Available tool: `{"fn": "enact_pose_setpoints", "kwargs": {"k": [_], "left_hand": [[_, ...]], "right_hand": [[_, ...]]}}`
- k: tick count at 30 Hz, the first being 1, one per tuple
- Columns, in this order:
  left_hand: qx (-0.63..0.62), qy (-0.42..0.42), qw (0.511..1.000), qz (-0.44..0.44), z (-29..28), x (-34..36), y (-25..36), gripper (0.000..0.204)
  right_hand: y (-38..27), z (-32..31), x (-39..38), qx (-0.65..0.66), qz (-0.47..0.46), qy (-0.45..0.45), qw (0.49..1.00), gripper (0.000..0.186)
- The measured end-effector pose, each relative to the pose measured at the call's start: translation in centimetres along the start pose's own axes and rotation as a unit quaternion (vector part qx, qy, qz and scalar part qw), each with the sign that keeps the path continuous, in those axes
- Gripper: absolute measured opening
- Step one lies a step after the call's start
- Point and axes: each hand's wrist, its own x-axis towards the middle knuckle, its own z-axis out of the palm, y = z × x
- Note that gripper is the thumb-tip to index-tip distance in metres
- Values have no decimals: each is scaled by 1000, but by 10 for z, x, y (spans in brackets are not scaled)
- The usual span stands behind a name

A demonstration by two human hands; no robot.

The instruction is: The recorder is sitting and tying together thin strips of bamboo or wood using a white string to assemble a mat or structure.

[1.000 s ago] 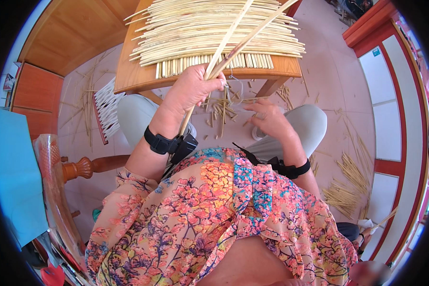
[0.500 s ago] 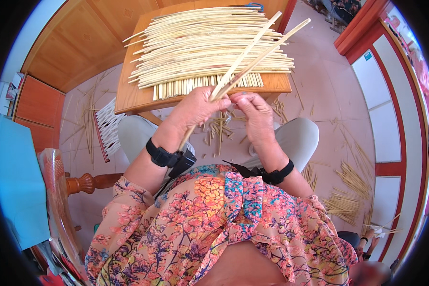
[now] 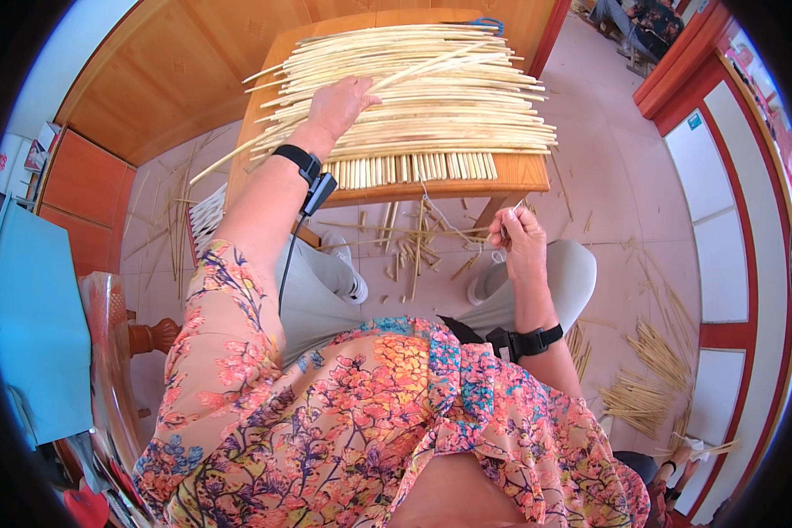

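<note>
Left-hand fingers (image 3: pixel 366 101) clasp pale sticks (image 3: pixel 414 74) jutting out rightward.

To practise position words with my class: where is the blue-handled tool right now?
In the head view, the blue-handled tool lies at the far edge of the wooden table, right of centre, just beyond the pale sticks.

Fisheye on your head, aimed down. Your pink floral-print blouse (image 3: pixel 361 396) sits near; orange-brown wooden table (image 3: pixel 526 169), farther.
</note>
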Motion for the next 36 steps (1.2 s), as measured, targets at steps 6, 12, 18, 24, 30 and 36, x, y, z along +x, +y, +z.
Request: {"fn": "enact_pose_setpoints", "kwargs": {"k": [6,12,18,24,30,36], "left_hand": [[-1,-24,999,26,13,-11,1,47],[-61,-10,997,44,22,-19,-6,46],[-133,1,991,26,34,-22,-14,29],[-160,-8,987,-1,33,-20,-8,17],[-112,-24,993,-17,28,-19,1,14],[-103,146,980,-85,-22,3,-29,13]], "right_hand": [[7,-1,-8,-16,17,5,1000,12],[2,5,-9,-21,31,-1,999,12],[3,6,-8,-29,41,-2,999,12],[5,4,-8,-35,41,2,999,12],[8,2,-8,-42,47,-9,998,11],[12,3,-1,-62,50,-33,996,11]]}}
